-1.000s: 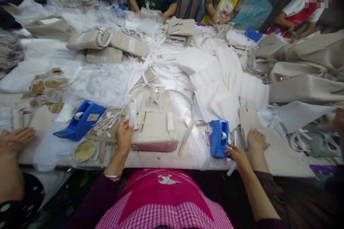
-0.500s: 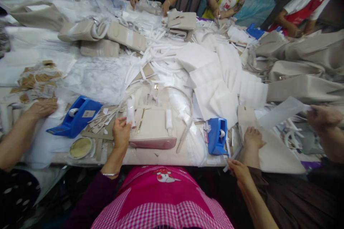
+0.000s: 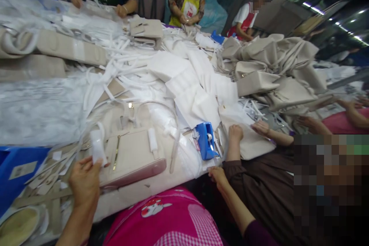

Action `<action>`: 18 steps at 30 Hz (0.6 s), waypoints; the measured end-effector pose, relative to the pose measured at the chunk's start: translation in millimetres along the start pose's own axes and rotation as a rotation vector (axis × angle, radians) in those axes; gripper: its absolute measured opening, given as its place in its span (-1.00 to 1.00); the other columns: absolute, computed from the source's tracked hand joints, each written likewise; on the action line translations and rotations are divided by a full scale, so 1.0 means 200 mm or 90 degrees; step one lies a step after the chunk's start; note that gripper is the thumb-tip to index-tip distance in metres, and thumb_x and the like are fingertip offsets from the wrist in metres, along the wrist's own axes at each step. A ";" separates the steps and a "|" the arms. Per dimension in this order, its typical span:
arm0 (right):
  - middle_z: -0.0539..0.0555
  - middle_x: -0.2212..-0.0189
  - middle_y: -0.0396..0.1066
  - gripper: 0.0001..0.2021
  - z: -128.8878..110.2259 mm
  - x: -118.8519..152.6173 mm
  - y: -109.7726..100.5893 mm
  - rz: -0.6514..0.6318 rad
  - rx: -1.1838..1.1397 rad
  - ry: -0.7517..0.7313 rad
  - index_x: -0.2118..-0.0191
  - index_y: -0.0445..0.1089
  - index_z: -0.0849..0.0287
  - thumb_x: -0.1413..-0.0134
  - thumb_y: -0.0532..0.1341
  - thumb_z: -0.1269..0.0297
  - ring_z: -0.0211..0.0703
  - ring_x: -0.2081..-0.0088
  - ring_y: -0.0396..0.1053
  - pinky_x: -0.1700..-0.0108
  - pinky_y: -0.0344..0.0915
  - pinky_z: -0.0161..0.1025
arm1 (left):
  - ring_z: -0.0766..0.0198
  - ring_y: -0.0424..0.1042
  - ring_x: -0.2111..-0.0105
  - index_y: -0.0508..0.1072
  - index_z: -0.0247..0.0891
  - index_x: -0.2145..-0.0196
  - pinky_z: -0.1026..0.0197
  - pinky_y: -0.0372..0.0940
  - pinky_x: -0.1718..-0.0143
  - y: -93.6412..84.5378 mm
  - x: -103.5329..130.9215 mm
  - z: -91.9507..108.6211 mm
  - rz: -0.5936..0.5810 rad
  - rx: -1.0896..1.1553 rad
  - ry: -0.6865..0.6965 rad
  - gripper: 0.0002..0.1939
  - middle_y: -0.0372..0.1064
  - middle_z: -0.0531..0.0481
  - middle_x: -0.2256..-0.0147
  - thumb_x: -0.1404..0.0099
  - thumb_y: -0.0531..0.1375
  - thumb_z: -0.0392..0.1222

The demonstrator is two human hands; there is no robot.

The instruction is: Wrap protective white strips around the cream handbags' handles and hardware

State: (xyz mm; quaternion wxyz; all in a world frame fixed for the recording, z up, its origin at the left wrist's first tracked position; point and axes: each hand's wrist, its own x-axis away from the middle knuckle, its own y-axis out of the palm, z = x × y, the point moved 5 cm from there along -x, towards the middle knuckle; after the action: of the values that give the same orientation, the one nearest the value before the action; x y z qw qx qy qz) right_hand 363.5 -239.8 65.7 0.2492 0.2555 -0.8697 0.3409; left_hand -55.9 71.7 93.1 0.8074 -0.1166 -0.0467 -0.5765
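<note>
A beige handbag (image 3: 129, 152) with a gold zipper and a pinkish-brown base lies on the table in front of me. My left hand (image 3: 85, 178) is closed around the lower part of a white-wrapped handle end (image 3: 97, 146) at the bag's left side. A second white wrapping (image 3: 153, 140) covers the other handle end on the right. At the table edge, my right hand (image 3: 218, 177) pinches a pale strip of tape, blurred and hard to see. Just above that hand stands a blue tape dispenser (image 3: 206, 140).
A second blue dispenser (image 3: 21, 173), a round tin (image 3: 20, 225) and loose straps lie at left. White foam sheets (image 3: 190, 88) and piled beige bags (image 3: 268, 61) fill the middle and right. A co-worker's hand (image 3: 235, 132) presses a beige panel (image 3: 253, 140) nearby.
My view has swung to the right, so the scene sits further left. My left hand stays at the wrapped handle end, and my right hand remains pinched near the dispenser.
</note>
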 end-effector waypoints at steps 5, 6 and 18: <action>-0.05 0.75 0.24 -0.74 -0.24 0.27 0.44 -0.279 -0.026 -0.077 0.54 0.39 0.24 0.26 0.29 0.12 -0.34 0.68 0.12 0.58 0.03 -0.36 | 0.31 0.43 0.55 0.32 -0.25 0.26 0.26 0.35 0.48 -0.01 0.02 0.00 -0.056 0.000 -0.020 -0.59 0.44 0.10 0.48 0.09 0.32 -0.16; -0.05 0.73 0.25 -0.74 -0.33 0.34 0.55 -0.344 -0.032 -0.123 0.52 0.40 0.24 0.20 0.29 0.11 -0.33 0.64 0.14 0.55 0.05 -0.36 | 0.32 0.41 0.57 0.31 -0.27 0.27 0.28 0.34 0.50 -0.02 0.03 0.00 -0.059 -0.005 -0.022 -0.60 0.43 0.09 0.49 0.09 0.31 -0.17; -0.07 0.69 0.28 -0.83 -0.97 0.86 1.67 -0.590 0.125 -0.481 0.50 0.39 0.19 0.10 0.21 0.19 -0.28 0.61 0.18 0.50 0.05 -0.34 | 0.32 0.42 0.50 0.18 -0.22 0.15 0.30 0.33 0.49 -0.03 0.12 0.07 -0.088 0.040 0.026 -0.66 0.39 0.08 0.44 -0.14 0.20 -0.21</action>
State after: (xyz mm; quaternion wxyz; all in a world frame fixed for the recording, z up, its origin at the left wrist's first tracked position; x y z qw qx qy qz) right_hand 79.9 65.3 139.7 0.0207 0.7326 -0.6609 0.1612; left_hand -52.9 51.4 112.0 0.7699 -0.0759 -0.0564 -0.6311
